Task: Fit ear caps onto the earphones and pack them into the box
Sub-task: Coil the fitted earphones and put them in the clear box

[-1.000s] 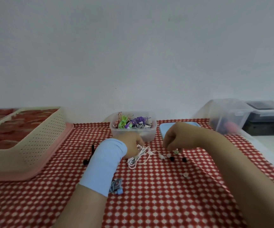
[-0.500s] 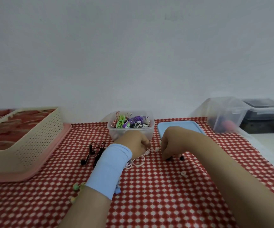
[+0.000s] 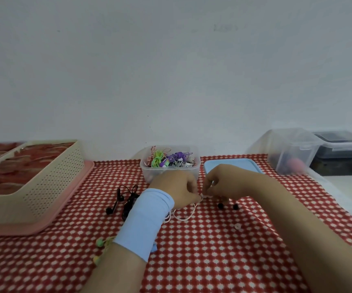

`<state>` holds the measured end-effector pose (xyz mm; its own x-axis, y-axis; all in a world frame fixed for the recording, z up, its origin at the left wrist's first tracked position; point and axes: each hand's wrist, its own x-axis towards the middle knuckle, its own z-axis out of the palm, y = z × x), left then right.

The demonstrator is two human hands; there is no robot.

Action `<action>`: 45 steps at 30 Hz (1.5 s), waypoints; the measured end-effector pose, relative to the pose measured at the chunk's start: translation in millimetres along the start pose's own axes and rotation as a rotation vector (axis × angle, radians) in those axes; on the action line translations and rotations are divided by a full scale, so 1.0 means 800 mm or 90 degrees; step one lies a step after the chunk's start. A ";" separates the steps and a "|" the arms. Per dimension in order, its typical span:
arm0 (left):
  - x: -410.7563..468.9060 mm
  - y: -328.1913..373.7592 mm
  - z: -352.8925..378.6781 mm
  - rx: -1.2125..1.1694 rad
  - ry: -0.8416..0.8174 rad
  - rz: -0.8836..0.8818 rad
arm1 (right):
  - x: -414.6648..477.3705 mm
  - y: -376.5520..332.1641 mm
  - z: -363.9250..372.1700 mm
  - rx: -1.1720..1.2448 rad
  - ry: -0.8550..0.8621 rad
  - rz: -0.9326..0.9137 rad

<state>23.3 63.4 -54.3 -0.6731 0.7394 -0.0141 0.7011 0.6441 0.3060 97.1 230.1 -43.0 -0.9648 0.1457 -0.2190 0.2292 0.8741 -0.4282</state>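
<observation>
The red checked cloth (image 3: pixel 213 261) ran from the lower edge of the frame up to the white wall. At the right of the frame it ended against a pale ledge (image 3: pixel 344 193). The widest open stretch of cloth lay in the lower centre, between the two forearms.

The left hand (image 3: pixel 177 189) and the right hand (image 3: pixel 221 182) were together at the centre, fingertips almost touching. Both pinched the white earphones (image 3: pixel 183 216) at one bud. The loose cable hung down onto the cloth just under the left hand. Whether a cap sat between the fingers was too small to tell.

Directly behind the hands stood the clear box (image 3: pixel 149 172), filled with coloured earphones. The blue lid (image 3: pixel 244 163) lay flat just right of it, partly behind the right hand. Two black ear caps (image 3: pixel 220 206) lay on the cloth just below the right hand, and a white ear cap (image 3: pixel 237 226) lay a little lower.

The black earphones (image 3: pixel 126 199) lay beside the blue wristband (image 3: pixel 145 220) on the left forearm. A yellow-green earphone pair (image 3: pixel 99 242) showed at the lower left of that arm. A beige basket (image 3: pixel 50 187) on a pink tray (image 3: pixel 73 197) filled the left of the frame. A clear container (image 3: pixel 293 151) and a dark one (image 3: pixel 340 144) closed off the upper right.
</observation>
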 end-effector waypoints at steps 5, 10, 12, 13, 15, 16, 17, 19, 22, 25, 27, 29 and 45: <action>0.001 -0.002 0.002 0.021 -0.044 -0.012 | -0.002 -0.005 0.003 -0.007 -0.070 0.009; 0.005 -0.010 0.005 -0.033 -0.003 -0.030 | -0.002 -0.002 0.002 0.012 -0.028 -0.005; 0.005 -0.015 0.004 -0.110 0.013 -0.032 | -0.004 0.002 -0.005 0.053 0.018 -0.021; 0.005 -0.017 0.002 -0.162 0.018 -0.034 | -0.006 0.003 -0.010 0.091 0.045 -0.027; 0.004 -0.020 -0.002 -0.252 0.014 -0.032 | -0.008 0.005 -0.019 0.178 0.094 -0.039; 0.004 -0.020 -0.003 -0.280 0.008 -0.026 | -0.009 0.005 -0.022 0.217 0.113 -0.046; 0.003 -0.021 -0.003 -0.300 0.002 -0.020 | -0.010 0.005 -0.024 0.254 0.125 -0.054; 0.003 -0.022 -0.001 -0.346 0.003 -0.010 | -0.010 0.002 -0.022 0.328 0.130 -0.069; 0.005 -0.022 0.002 -0.446 0.033 -0.001 | -0.010 -0.004 -0.014 0.433 0.121 -0.083; 0.005 -0.019 0.000 -0.529 0.084 -0.024 | -0.009 -0.007 -0.010 0.537 0.124 -0.064; 0.005 -0.018 -0.002 -0.603 0.095 -0.049 | -0.009 -0.008 -0.012 0.599 0.124 -0.039; 0.004 -0.017 -0.005 -0.689 0.086 -0.067 | -0.009 -0.007 -0.014 0.642 0.111 -0.021; 0.002 -0.010 -0.007 -0.877 0.046 -0.073 | -0.001 -0.006 -0.006 0.729 0.011 -0.045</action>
<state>15.4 58.2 -51.8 -0.7508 0.6572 -0.0664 -0.1251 -0.0428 0.9912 96.1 228.0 -36.3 -0.9799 0.1274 -0.1536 0.1480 -0.0526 -0.9876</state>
